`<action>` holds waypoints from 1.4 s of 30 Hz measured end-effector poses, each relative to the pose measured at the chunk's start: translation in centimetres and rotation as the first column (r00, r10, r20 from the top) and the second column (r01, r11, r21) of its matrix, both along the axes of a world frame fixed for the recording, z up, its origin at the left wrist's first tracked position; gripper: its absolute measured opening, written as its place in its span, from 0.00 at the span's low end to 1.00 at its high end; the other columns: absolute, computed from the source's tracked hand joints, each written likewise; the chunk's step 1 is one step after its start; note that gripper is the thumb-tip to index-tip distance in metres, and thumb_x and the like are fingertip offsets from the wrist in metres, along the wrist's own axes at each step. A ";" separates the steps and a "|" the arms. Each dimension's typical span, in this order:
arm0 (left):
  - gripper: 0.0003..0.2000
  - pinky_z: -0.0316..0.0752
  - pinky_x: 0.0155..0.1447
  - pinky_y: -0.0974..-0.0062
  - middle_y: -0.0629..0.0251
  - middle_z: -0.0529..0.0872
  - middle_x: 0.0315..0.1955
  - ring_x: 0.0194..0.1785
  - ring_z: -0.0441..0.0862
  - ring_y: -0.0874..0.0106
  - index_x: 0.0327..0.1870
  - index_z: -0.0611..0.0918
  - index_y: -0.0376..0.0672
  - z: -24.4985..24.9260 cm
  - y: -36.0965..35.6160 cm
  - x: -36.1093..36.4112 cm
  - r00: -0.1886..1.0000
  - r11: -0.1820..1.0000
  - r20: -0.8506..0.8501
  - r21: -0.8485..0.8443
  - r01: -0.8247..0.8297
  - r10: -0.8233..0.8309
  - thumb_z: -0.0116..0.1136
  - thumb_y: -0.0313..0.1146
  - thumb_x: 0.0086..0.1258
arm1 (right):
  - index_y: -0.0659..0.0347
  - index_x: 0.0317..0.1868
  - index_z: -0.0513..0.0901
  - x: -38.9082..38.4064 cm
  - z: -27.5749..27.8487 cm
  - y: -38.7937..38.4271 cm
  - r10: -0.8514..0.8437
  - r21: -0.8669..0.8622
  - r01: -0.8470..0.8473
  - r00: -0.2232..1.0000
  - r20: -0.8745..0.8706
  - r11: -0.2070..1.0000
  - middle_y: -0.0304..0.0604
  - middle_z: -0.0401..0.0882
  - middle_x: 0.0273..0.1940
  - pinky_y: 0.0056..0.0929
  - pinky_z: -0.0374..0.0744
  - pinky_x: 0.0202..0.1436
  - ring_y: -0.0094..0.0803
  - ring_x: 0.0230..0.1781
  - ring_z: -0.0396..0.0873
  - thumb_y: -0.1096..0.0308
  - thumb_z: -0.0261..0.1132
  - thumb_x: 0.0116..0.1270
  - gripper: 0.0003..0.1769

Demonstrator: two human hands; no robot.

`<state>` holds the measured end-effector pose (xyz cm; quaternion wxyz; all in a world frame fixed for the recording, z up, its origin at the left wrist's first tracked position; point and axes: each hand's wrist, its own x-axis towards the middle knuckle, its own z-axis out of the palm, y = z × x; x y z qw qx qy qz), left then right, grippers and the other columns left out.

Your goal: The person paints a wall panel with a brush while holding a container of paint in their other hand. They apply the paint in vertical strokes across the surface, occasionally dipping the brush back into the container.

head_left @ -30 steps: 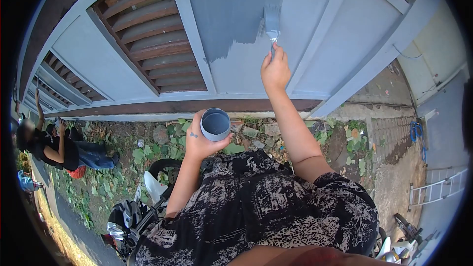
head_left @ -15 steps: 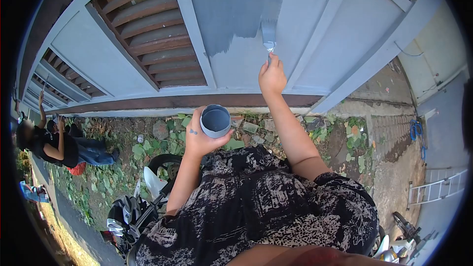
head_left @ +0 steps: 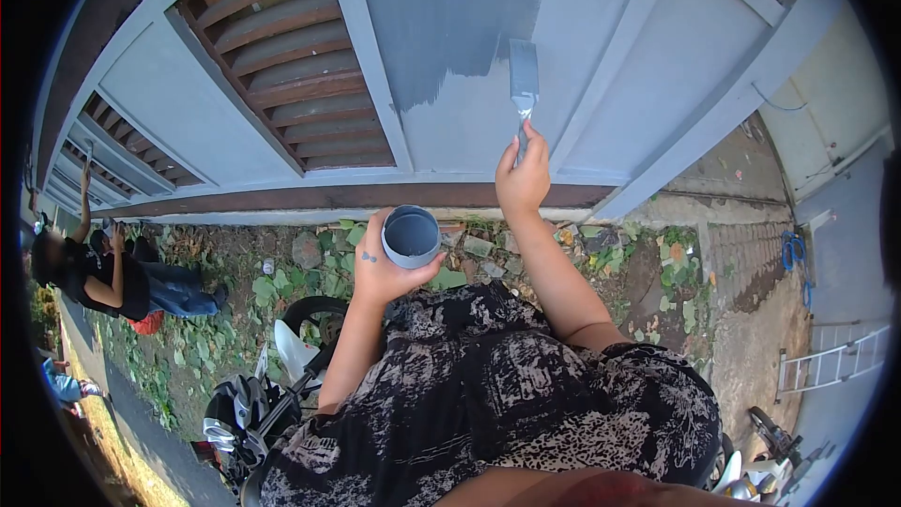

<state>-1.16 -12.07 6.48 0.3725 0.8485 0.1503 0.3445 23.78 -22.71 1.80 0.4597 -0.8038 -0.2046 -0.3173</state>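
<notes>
At the far left of my head view, I see another person [head_left: 117, 272] in a dark top and jeans, one arm raised toward the wall. Right of them I have a slatted opening [head_left: 291, 75] set in the wall, and below it a parked motorcycle [head_left: 246, 413]. Next comes my left hand [head_left: 378, 274], partly open and curved around the cup [head_left: 410, 237]: the thumb wraps its near side toward the right, while the fingers run behind it, where I can't make them all out. The cup's mouth faces my camera, and I see grey paint inside it; small grey spots mark the hand near the wrist side of the cup. Above and right of the cup, a darker painted patch [head_left: 441, 23] with a ragged lower edge covers part of the wall panel [head_left: 572, 75]. My right hand [head_left: 523, 178] is closed on the handle of the paintbrush [head_left: 524, 75], thumb and forefinger pinching it below the ferrule. The bristles point up, just right of the patch's lower edge; I can't tell whether they touch the panel. Farthest right, I find a blue coil [head_left: 796, 253] above a ladder [head_left: 835, 357].
</notes>
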 end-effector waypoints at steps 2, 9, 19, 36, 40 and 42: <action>0.40 0.88 0.57 0.64 0.57 0.94 0.45 0.49 0.95 0.64 0.60 0.79 0.37 -0.2 0.1 0.0 1.000 1.000 -0.003 -0.012 0.002 -0.002 0.89 0.46 0.47 | 0.59 0.66 0.80 1.1 2.3 0.1 -0.003 0.016 0.002 0.998 0.067 1.000 0.51 0.86 0.54 0.48 0.86 0.40 0.54 0.44 0.88 0.69 0.65 0.79 0.18; 0.40 0.88 0.57 0.64 0.57 0.94 0.46 0.49 0.95 0.64 0.61 0.79 0.38 -0.1 -0.2 0.6 1.000 1.000 0.008 0.014 0.010 -0.010 0.89 0.45 0.47 | 0.62 0.65 0.80 5.5 9.3 1.7 -0.023 0.087 0.008 0.984 0.177 0.996 0.49 0.88 0.59 0.46 0.86 0.48 0.51 0.54 0.89 0.68 0.64 0.80 0.17; 0.41 0.88 0.57 0.63 0.55 0.94 0.47 0.51 0.95 0.62 0.61 0.79 0.38 0.3 -0.2 0.7 1.000 1.000 0.004 -0.006 0.030 -0.030 0.90 0.44 0.48 | 0.55 0.65 0.82 7.6 10.6 2.5 -0.058 -0.014 0.062 0.980 0.189 0.998 0.45 0.85 0.47 0.44 0.84 0.32 0.47 0.36 0.89 0.67 0.66 0.78 0.18; 0.40 0.89 0.55 0.62 0.54 0.93 0.46 0.49 0.95 0.59 0.60 0.79 0.38 -0.2 -0.1 1.2 0.999 0.999 -0.003 -0.004 0.045 -0.045 0.90 0.46 0.48 | 0.52 0.66 0.80 4.0 0.9 1.0 -0.066 -0.275 0.016 0.982 -0.175 0.961 0.50 0.84 0.49 0.53 0.86 0.37 0.54 0.37 0.89 0.63 0.64 0.78 0.19; 0.41 0.89 0.55 0.62 0.53 0.93 0.47 0.49 0.95 0.59 0.61 0.79 0.38 -0.5 0.0 1.1 0.999 0.999 -0.019 -0.010 0.040 -0.040 0.90 0.46 0.48 | 0.52 0.66 0.80 3.1 -0.5 0.2 -0.069 -0.303 -0.001 0.973 -0.219 0.953 0.50 0.84 0.49 0.53 0.87 0.39 0.55 0.37 0.89 0.63 0.64 0.78 0.19; 0.41 0.89 0.55 0.61 0.53 0.93 0.47 0.50 0.95 0.59 0.61 0.79 0.38 -0.5 0.0 1.1 0.999 0.999 -0.018 -0.006 0.037 -0.037 0.90 0.46 0.48 | 0.53 0.66 0.80 2.4 -0.7 -0.4 -0.069 -0.321 -0.026 0.957 -0.281 0.947 0.51 0.85 0.51 0.53 0.87 0.40 0.55 0.41 0.89 0.63 0.64 0.79 0.18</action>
